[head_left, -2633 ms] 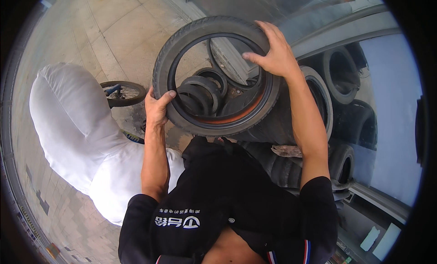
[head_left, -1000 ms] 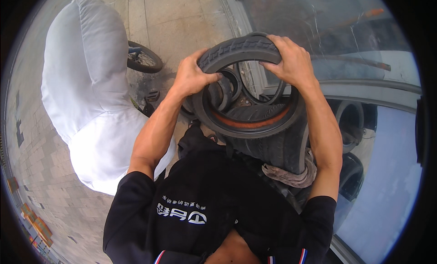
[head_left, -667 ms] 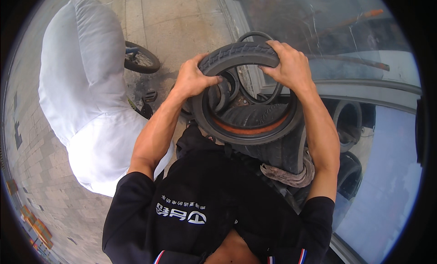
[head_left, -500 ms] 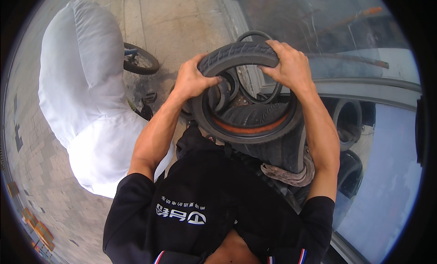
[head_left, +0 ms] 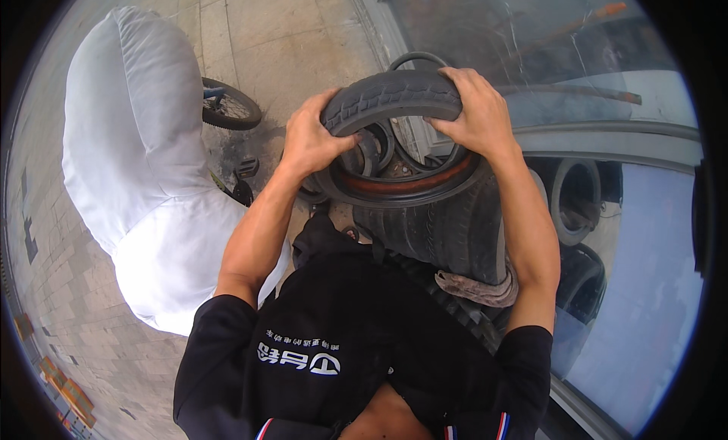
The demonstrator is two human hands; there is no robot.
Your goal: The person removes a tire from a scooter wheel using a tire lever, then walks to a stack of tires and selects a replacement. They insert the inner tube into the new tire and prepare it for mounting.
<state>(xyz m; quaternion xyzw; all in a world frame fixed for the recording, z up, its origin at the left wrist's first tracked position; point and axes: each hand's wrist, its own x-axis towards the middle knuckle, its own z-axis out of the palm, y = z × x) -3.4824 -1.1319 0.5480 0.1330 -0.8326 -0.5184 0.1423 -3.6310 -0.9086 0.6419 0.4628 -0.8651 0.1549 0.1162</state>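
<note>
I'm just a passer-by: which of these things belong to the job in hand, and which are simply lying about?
Part of the job:
held tyre, reddish inside
left hand, gripping its left side
right hand, gripping its right side

Apparently just lying about or standing by:
black tyres below it
crumpled brownish cloth
bicycle wheel, off to the left

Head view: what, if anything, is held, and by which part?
A dark tire, by its upper part: the left hand grips the upper left, the right hand the upper right, thumbs at the inner edge.
</note>
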